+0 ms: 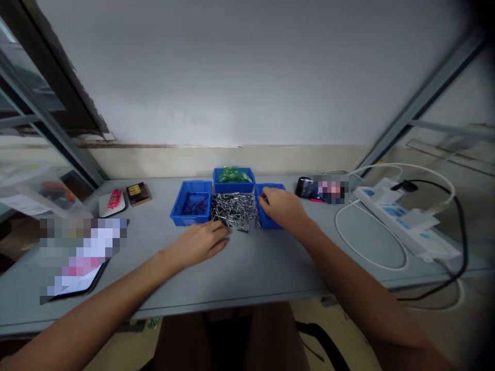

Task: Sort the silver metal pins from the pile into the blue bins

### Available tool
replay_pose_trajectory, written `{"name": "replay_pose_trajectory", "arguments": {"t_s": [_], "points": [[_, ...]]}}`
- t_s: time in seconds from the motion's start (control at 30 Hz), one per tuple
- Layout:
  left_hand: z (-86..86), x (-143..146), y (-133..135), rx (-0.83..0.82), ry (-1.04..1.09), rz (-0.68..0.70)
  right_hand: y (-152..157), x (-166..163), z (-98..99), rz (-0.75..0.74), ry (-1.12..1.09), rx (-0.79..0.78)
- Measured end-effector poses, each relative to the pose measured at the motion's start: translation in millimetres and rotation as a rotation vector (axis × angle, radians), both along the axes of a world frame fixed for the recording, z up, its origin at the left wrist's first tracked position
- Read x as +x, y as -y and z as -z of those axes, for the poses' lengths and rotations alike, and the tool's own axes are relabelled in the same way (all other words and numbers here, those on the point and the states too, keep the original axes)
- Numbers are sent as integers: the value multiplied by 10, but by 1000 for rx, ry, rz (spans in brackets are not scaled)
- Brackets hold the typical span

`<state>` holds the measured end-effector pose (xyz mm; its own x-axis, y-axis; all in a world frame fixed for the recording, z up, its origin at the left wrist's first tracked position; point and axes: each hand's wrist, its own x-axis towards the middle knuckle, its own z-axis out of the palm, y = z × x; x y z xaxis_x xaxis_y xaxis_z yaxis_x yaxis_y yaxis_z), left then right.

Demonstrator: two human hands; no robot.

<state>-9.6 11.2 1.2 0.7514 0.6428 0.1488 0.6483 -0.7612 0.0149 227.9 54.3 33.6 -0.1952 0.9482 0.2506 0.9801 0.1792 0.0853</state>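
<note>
A loose pile of shiny metal screw-like pieces (235, 207) lies on the grey table between two blue bins. My left hand (201, 241) rests palm down at the pile's near left edge, its fingers loosely stretched and holding nothing I can see. Over the right blue bin (273, 222) is my right hand (284, 206), fingers bent together and pointing down at its left side. What those fingers hold, if anything, is hidden, as are most of the bin's contents. The left blue bin (179, 221) has small dark pieces (195, 203) in it.
Behind the pile, a third blue bin (234, 188) holds green plastic packets (233, 175). Left are a phone (87, 281), a small dark box (138, 194) and a clear plastic container (42, 190). A dark glossy object (305, 187) and a power strip (406, 219) with cables are right.
</note>
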Motion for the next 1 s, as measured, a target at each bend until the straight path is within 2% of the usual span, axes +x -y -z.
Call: {"name": "replay_pose_trajectory", "arguments": {"t_s": [0.1, 0.23, 0.33, 0.53, 1.0], "points": [[66, 11, -15, 20, -25, -61, 59, -90, 9, -139, -51, 28], [109, 7, -45, 31, -28, -114, 152, -232, 84, -494, -104, -23], [127, 13, -54, 24, -25, -122, 204, -313, 176, -650, -112, -78], [134, 23, -65, 23, 0, -120, 227, -342, 263, -697, -19, -164], [145, 42, -59, -36, 76, -153, 207, -330, 311, -723, 41, -139]]}}
